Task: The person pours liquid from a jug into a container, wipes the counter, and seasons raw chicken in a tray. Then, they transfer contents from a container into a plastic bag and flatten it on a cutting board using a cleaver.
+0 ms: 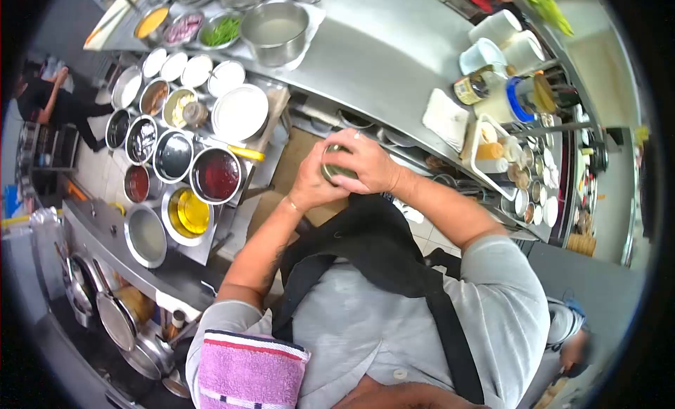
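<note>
both hands meet in front of the chest, above the black apron (394, 254), around a small metal canister (336, 172). the left hand (309, 183) is wrapped round its body; the right hand (367, 163) is clamped over its top, hiding any lid. it looks like a twisting grip, with the top apparently not yet off. round steel bowls, one of red sauce (216, 174), sit to the left, well apart, and the steel counter (394, 65) lies ahead.

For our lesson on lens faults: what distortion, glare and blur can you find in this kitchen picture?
Head view: fisheye bends the counter and darkens the corners; glare whitens its steel top; left hand and right hand, clasping a can, look sharp; the lower right corner is blurred.
</note>
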Motion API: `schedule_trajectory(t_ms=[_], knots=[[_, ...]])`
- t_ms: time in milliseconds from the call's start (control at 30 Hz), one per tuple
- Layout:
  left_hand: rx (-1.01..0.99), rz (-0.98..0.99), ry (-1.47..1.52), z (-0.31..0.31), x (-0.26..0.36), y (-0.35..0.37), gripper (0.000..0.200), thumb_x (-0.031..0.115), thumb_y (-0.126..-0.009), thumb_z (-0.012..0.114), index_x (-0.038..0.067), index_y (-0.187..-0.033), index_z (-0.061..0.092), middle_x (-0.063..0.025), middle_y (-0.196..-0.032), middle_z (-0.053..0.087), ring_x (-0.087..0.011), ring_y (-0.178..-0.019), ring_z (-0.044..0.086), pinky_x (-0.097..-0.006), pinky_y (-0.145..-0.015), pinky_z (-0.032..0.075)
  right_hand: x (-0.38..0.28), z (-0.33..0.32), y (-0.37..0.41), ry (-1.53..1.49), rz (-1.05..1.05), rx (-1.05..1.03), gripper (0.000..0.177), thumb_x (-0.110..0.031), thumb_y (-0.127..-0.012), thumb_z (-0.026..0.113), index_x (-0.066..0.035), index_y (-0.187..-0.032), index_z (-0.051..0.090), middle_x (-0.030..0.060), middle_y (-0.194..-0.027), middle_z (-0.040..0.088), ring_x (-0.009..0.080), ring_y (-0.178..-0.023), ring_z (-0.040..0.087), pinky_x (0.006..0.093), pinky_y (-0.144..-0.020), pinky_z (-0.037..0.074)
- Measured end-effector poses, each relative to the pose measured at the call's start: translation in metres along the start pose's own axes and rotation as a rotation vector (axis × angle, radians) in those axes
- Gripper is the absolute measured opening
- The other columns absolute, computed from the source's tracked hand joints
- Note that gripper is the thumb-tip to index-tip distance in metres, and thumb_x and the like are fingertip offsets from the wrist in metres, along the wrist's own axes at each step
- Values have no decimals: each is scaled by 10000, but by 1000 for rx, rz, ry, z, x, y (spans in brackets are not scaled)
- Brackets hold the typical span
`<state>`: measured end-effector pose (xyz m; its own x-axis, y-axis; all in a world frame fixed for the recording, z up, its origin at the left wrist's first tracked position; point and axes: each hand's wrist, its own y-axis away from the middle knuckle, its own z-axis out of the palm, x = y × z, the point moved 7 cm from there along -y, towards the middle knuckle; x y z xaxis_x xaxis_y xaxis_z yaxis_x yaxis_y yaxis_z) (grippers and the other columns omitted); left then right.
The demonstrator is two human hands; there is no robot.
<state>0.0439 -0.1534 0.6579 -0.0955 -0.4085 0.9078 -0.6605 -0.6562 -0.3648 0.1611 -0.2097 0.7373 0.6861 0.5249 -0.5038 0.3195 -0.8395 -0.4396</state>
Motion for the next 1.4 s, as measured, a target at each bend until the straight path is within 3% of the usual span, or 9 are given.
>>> schedule_trajectory(t_ms=[100,233,400,600,733,800,1133,1233,1400], knots=[[-209,86,43,24,22,-13,944,271,-678,965,25,-1476,524,-192,-1360,664,-342,-1265,681,-451,-1028,562,-16,-33,-1,92,-217,-182,611,-348,-914,779,-67,-1444,669,217,-1528,586,404,-1335,604,525,-1138,483],[76,20,-64,51,2,-36,829,270,-792,882,13,-1490,514,-229,-1361,644,-409,-1286,631,-487,-1072,517,2,-53,15,251,402,43,786,-375,-951,758,-28,-1599,480,268,-1594,508,440,-1414,528,517,-1176,444],[129,48,-212,103,-17,-90,766,261,-816,879,45,-1462,529,-208,-1343,652,-398,-1253,642,-478,-1049,525,69,-72,28,259,642,186,525,-338,-938,785,-36,-1351,669,240,-1415,625,431,-1318,580,500,-1130,476],[12,5,-53,148,-49,-145,767,186,-770,940,72,-1403,523,-142,-1286,686,-305,-1176,687,-411,-1010,564,141,-111,47,263,-209,77,455,-401,-938,778,-52,-1216,690,163,-1214,648,374,-1128,608,516,-1022,514],[175,-193,2,174,-78,-166,825,191,-757,950,73,-1432,490,-150,-1295,685,-286,-1194,679,-401,-1043,551,156,-144,48,443,101,159,569,-427,-902,805,1,-1250,666,170,-1242,653,365,-1187,604,498,-1022,512],[263,-320,45,179,-90,-162,826,198,-764,945,69,-1437,483,-157,-1297,683,-282,-1198,677,-401,-1046,549,194,-128,55,473,651,-173,688,-459,-858,821,45,-1292,641,205,-1372,624,394,-1306,572,490,-1042,503],[230,-110,-95,188,-114,-174,755,169,-846,861,47,-1484,476,-176,-1360,661,-354,-1259,658,-417,-1079,522,192,-131,45,458,228,-123,752,-410,-824,833,-78,-1456,600,179,-1391,613,443,-1338,549,540,-1057,496],[205,-327,-7,186,-110,-168,798,213,-842,877,45,-1507,470,-190,-1419,636,-365,-1322,630,-430,-1101,512,234,-102,64,310,759,-371,739,-386,-822,843,-196,-1494,602,192,-1529,536,460,-1355,550,579,-1028,518],[62,-14,-195,179,-135,-168,851,248,-779,926,36,-1502,531,-202,-1480,596,-377,-1388,577,-466,-1156,480,219,-109,49,432,229,-398,685,-318,-828,796,-98,-1453,622,189,-1439,576,459,-1283,598,608,-957,556]])
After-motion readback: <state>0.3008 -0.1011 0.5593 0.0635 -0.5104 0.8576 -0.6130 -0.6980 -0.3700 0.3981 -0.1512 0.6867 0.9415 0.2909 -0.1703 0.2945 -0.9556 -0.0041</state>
